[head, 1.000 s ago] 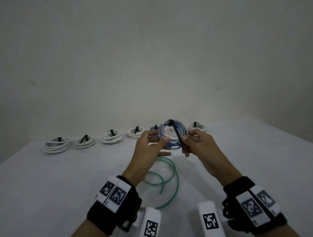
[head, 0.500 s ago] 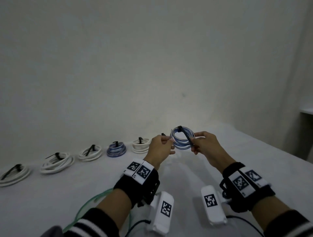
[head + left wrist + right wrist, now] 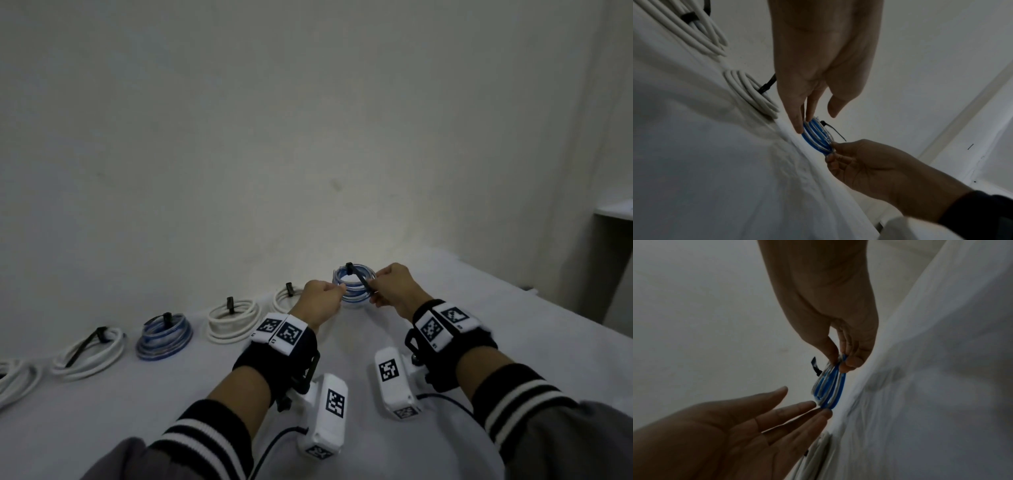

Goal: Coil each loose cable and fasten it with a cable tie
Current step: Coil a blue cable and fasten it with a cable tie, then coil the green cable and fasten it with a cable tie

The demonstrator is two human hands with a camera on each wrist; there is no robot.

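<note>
The blue coil (image 3: 354,287) is at the far end of the table (image 3: 513,335), at the right-hand end of the row of tied coils, held between both hands just over the cloth – whether its lower edge already touches the surface I cannot tell. A black cable tie (image 3: 358,280) is cinched around its far side, with the loose tail slanting down toward the right hand (image 3: 394,289). That hand has thumb and fingertips pinched on the coil's right rim; the right wrist view shows them closed tightly on the strands. The left hand (image 3: 320,301) sits on the opposite rim, but its fingers (image 3: 797,405) are nearly straight, with only the tips touching the bundle, so the real grip looks to be on the right.

What matters for the set-down, as I judge it, is this: the ring lies crosswise between the two hands, its face tipped toward the person, and the free spot in the row is directly beneath it, just right of the nearest white coil (image 3: 286,298). So the move should be nearly straight down, tilting the ring flat – the right hand carries it, the left only steadies and can let go first
</note>
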